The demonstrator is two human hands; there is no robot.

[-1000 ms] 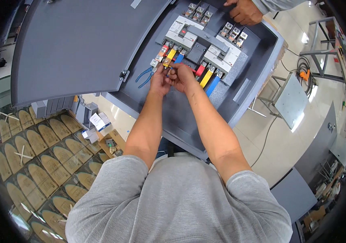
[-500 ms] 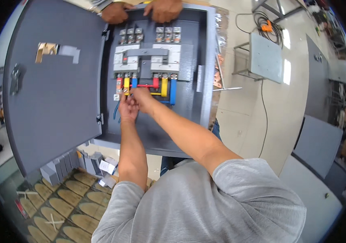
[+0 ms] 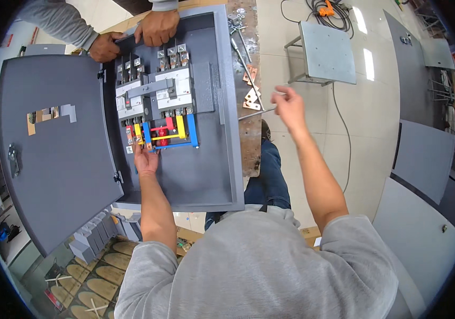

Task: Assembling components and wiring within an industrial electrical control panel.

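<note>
My left hand point(image 3: 145, 161) is palm up inside a grey metal enclosure point(image 3: 201, 181), at the lower ends of short coloured busbars under the left breaker point(image 3: 130, 101). Its fingers are bent up against a yellow busbar point(image 3: 139, 133) and a blue busbar point(image 3: 147, 134); what they pinch is hidden. Longer red, yellow and blue busbars drop from the right breaker point(image 3: 174, 90) and run across toward the left ones. My right hand point(image 3: 290, 110) is out past the enclosure's right side, fingers apart and partly bent, by the end of a metal rod point(image 3: 256, 114).
Another person's hands point(image 3: 158, 27) rest on the enclosure's top edge. The grey door point(image 3: 62, 175) stands open on the left. Copper pieces point(image 3: 251, 95) and metal tools lie on the worktable point(image 3: 248, 143). A stool point(image 3: 327, 50) and a coiled cable point(image 3: 339, 18) are farther right.
My right hand has left the busbars and swung right, over beside the rod. My left hand stays at the busbars. The view has shifted and tilted.
</note>
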